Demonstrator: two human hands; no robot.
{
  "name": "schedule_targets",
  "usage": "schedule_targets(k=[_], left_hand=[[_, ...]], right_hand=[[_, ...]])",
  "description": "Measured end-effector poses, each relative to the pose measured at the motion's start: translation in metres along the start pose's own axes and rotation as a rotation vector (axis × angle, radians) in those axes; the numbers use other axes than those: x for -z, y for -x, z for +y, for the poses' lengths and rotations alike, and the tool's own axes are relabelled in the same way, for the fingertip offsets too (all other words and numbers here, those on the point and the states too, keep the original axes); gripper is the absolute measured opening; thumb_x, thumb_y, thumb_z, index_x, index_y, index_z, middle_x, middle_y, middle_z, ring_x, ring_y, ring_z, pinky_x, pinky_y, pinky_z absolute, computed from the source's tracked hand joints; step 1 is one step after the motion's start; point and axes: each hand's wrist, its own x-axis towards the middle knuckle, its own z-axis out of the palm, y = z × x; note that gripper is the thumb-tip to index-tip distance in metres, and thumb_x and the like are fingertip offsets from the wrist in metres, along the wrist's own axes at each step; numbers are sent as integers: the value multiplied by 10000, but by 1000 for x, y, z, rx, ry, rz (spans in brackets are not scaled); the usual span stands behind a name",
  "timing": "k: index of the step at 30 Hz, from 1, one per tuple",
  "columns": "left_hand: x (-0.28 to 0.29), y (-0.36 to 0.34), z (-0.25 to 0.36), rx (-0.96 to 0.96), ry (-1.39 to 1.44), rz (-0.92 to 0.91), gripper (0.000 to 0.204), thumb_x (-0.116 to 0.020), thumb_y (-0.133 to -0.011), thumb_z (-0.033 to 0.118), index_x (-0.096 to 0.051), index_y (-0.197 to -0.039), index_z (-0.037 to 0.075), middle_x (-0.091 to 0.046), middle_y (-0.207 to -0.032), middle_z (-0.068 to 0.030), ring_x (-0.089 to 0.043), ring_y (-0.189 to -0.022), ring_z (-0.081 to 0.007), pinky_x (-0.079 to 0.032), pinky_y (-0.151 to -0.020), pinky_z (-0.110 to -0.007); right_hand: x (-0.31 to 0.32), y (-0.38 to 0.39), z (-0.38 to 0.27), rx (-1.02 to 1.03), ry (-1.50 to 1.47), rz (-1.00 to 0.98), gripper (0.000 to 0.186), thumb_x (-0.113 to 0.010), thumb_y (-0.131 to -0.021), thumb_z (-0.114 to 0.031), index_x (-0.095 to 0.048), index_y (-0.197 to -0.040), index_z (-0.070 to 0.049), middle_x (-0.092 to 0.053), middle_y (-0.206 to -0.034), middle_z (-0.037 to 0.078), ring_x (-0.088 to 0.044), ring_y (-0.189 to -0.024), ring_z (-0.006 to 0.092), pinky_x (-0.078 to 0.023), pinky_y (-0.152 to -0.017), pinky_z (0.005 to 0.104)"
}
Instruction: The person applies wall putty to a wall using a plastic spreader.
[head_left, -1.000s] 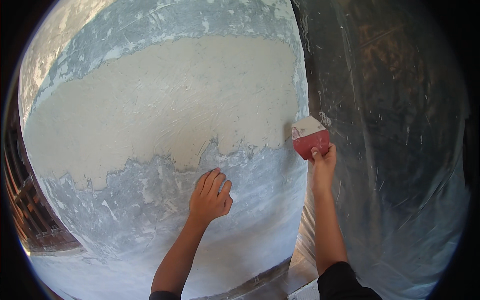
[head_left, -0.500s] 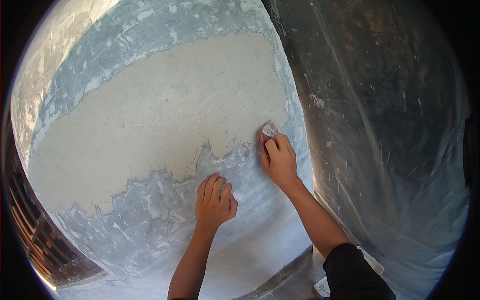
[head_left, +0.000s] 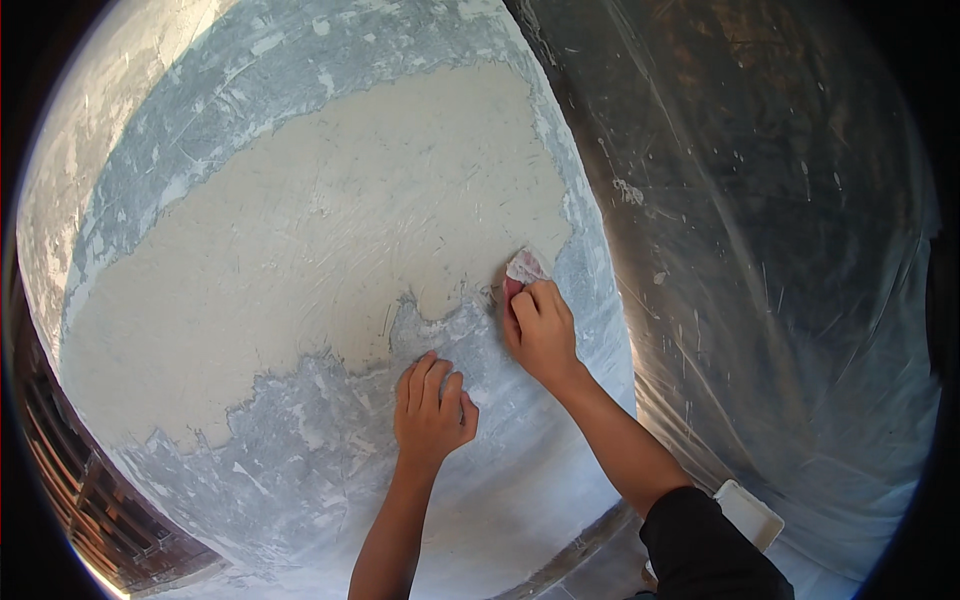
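A broad curved wall surface (head_left: 290,250) fills most of the view, with a cream coat of wet-looking filler over patchy blue-grey. My right hand (head_left: 541,325) grips a small red scraper (head_left: 513,290), its upper end smeared with white filler. The scraper lies at the coat's lower right edge, against the surface. Most of its handle is hidden in my fingers. Below the ragged lower edge of the coat, my left hand (head_left: 435,410) rests on the grey part, fingers bent and slightly apart, holding nothing.
Clear plastic sheeting (head_left: 740,250), spattered with white, hangs along the right side. A shallow whitish tray (head_left: 752,512) stands low at the right, beside my dark sleeve (head_left: 705,545). Brown slats (head_left: 85,490) show at the lower left.
My right hand has moved a little left and slightly down with the scraper. My left hand stays on nearly the same spot. More of the tray shows.
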Motion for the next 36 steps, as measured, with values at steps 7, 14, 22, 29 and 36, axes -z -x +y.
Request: schedule_targets(k=[7, 14, 22, 29, 36], left_hand=[[0, 1, -1, 4, -5, -2, 349, -621, -687, 70, -529, -1022, 30, -570, -1075, -147, -549, -1116, -358, -435, -935, -490], [0, -1, 2, 5, -12, -15, 346, -622, -688, 73, -530, -1019, 32, -572, -1075, -144, -552, -1113, -359, -432, -933, -490], [0, 0, 0, 11, -18, -25, 353, -621, -687, 72, -526, -1024, 33, -572, -1075, -142, -553, -1112, -357, -429, -936, -490], [-1, 2, -1, 13, -28, -27, 351, -619, -690, 74, -526, -1026, 35, -572, -1075, -140, -552, -1116, -355, -425, -944, -490], [-1, 0, 1, 6, -35, -23, 336, -620, -699, 80, -530, -1019, 34, -573, -1078, -139, -549, -1118, -354, -426, -942, -490]], right_hand=[[3, 17, -19, 107, -76, -104, 200, -700, -732, -53, -503, -767, -70, -469, -780, 91, -525, -729, 287, -446, -625, 394], [-2, 8, 3, 69, 2, -111, 185, -691, -738, -43, -511, -769, -69, -469, -795, 88, -527, -745, 281, -447, -642, 394], [1, 3, -1, 68, -10, -29, 187, -695, -733, -50, -510, -743, -77, -457, -763, 79, -519, -722, 259, -433, -613, 367], [7, 12, -10, 162, -74, -135, 192, -694, -706, -28, -512, -746, -77, -469, -776, 73, -527, -737, 262, -441, -637, 368], [2, 5, 4, 90, -34, -135, 177, -693, -725, -41, -519, -746, -71, -485, -783, 81, -530, -746, 267, -452, -646, 375]])
